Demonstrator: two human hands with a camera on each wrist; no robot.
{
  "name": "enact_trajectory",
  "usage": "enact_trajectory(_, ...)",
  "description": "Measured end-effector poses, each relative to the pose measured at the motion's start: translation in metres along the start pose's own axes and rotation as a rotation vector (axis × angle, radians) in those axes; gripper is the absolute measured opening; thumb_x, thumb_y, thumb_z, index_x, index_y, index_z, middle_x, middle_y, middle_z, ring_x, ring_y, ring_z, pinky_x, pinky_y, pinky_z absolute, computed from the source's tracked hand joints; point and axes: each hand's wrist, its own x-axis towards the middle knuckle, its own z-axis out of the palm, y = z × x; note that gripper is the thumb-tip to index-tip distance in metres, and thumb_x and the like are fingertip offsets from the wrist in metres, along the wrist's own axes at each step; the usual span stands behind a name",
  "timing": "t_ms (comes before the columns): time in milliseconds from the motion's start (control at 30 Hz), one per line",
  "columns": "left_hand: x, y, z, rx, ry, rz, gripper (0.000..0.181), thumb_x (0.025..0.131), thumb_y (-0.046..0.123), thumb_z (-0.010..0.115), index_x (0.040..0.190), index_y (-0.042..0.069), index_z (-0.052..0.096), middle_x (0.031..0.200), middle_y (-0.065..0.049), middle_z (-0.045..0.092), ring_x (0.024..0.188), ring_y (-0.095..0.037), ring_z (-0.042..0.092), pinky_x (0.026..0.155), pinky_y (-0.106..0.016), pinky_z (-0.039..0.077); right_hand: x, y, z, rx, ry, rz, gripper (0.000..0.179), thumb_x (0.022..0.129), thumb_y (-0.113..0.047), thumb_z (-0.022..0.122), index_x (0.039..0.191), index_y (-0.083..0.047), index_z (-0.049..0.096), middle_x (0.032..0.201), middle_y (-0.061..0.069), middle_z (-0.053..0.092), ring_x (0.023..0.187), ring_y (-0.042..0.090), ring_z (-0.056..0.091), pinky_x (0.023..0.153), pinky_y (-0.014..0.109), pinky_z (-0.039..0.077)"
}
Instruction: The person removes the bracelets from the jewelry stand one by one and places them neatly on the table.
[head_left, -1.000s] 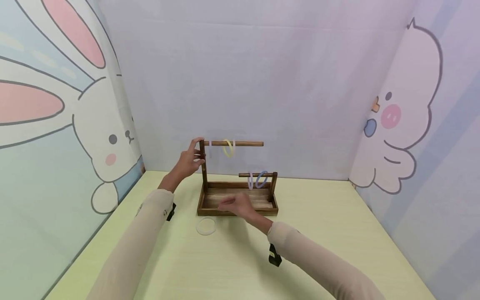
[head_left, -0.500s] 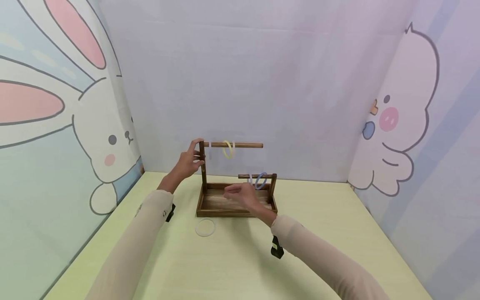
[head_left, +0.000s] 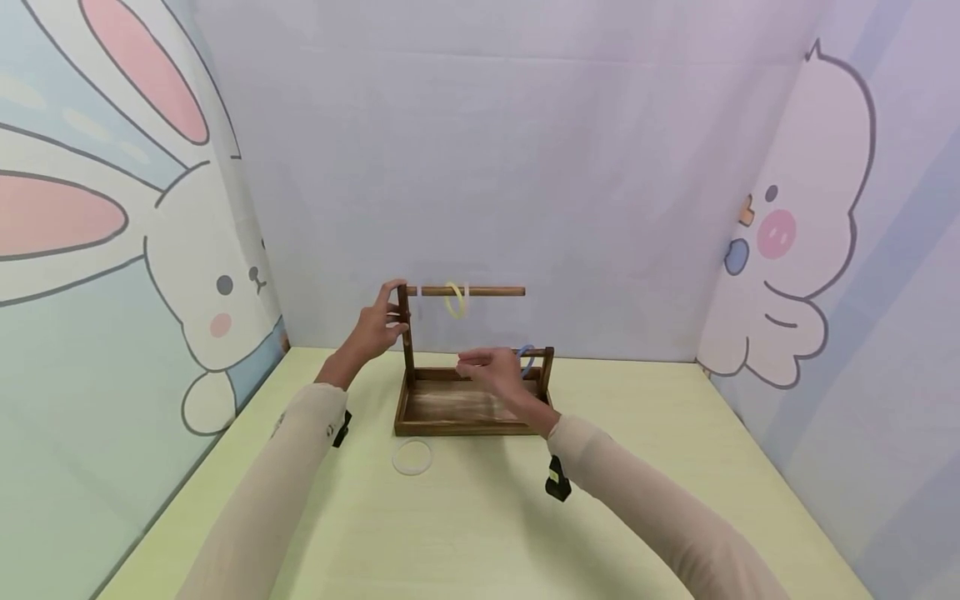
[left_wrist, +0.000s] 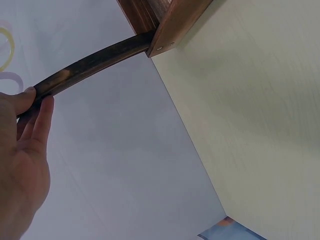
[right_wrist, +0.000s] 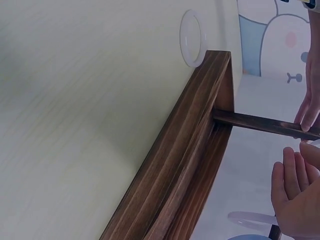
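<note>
A dark wooden jewelry stand (head_left: 409, 350) has a tray base, a tall left post with a long upper bar, and a shorter right post with a low bar. My left hand (head_left: 372, 327) grips the top of the tall post between thumb and fingers. A yellow ring (head_left: 454, 300) and two pale rings hang from the upper bar. Over the tray, my right hand (head_left: 491, 369) has its fingers extended and nothing visible in them. It covers part of the low bar, where a blue ring (head_left: 528, 358) and a pale ring (right_wrist: 250, 218) hang.
A white ring (head_left: 412, 457) lies flat on the pale yellow table (head_left: 420, 533), in front of the tray's left corner. Behind the stand rises a plain pale backdrop (head_left: 525, 167). Cartoon-printed walls flank the table left and right.
My right hand has risen from the tray's front edge, farther back and slightly right, now hiding the pale ring on the low bar. My left hand stays on the post.
</note>
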Motion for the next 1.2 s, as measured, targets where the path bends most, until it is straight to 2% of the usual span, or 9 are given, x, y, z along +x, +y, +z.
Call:
enact_trajectory(200,-0.003,0.000,-0.002,0.007,0.002,-0.001,0.082,0.097,-0.010,0.066,0.159,0.022,0.022,0.130,-0.032,0.064,0.122,-0.046,0.064,0.097,-0.055,0.057,0.006,-0.002,-0.005,0.031,0.038,-0.001,0.022,0.095,-0.009,0.078,0.116,-0.004,0.079,0.104,0.012,0.079,0.095,0.028,0.077,0.083,0.040,0.064)
enact_trajectory(333,-0.003,0.000,-0.004,0.008,0.007,-0.005,0.082,0.097,-0.010,0.066,0.159,0.023,0.023,0.129,-0.031,0.064,0.122,-0.045,0.064,0.096,-0.055,0.057,0.013,-0.002,-0.007,0.010,0.102,-0.035,0.023,0.094,-0.011,0.079,0.117,-0.005,0.079,0.106,0.010,0.079,0.096,0.023,0.077,0.081,0.033,0.063)
enact_trajectory(533,-0.003,-0.003,-0.005,-0.004,0.012,0.006,0.083,0.096,-0.010,0.066,0.159,0.022,0.023,0.128,-0.031,0.065,0.121,-0.045,0.065,0.095,-0.056,0.057,0.024,-0.002,-0.008,-0.063,0.200,-0.064,0.027,0.094,-0.020,0.081,0.118,-0.010,0.079,0.109,0.006,0.079,0.097,0.019,0.076,0.085,0.037,0.062)
enact_trajectory(733,-0.005,-0.004,-0.007,0.002,0.016,-0.002,0.083,0.097,-0.010,0.066,0.159,0.024,0.023,0.128,-0.030,0.065,0.122,-0.044,0.065,0.095,-0.055,0.058,0.032,-0.004,-0.006,-0.049,0.224,-0.056,0.027,0.094,-0.021,0.081,0.119,-0.011,0.079,0.110,0.005,0.079,0.100,0.017,0.076,0.089,0.037,0.061)
enact_trajectory(1067,-0.005,-0.003,-0.005,0.007,0.022,-0.007,0.083,0.097,-0.008,0.067,0.158,0.027,0.024,0.129,-0.029,0.066,0.123,-0.043,0.065,0.095,-0.054,0.058,0.045,-0.010,-0.005,-0.068,0.263,-0.104,0.029,0.094,-0.016,0.080,0.121,-0.004,0.077,0.111,0.009,0.078,0.101,0.023,0.076,0.089,0.040,0.061)
enact_trajectory(1200,-0.004,-0.001,-0.005,-0.001,0.019,-0.011,0.083,0.097,-0.009,0.066,0.158,0.027,0.024,0.129,-0.029,0.065,0.123,-0.043,0.064,0.095,-0.055,0.058,0.050,-0.009,-0.006,-0.080,0.280,-0.121,0.028,0.095,-0.014,0.079,0.122,-0.006,0.076,0.114,0.009,0.078,0.102,0.023,0.075,0.091,0.041,0.061)
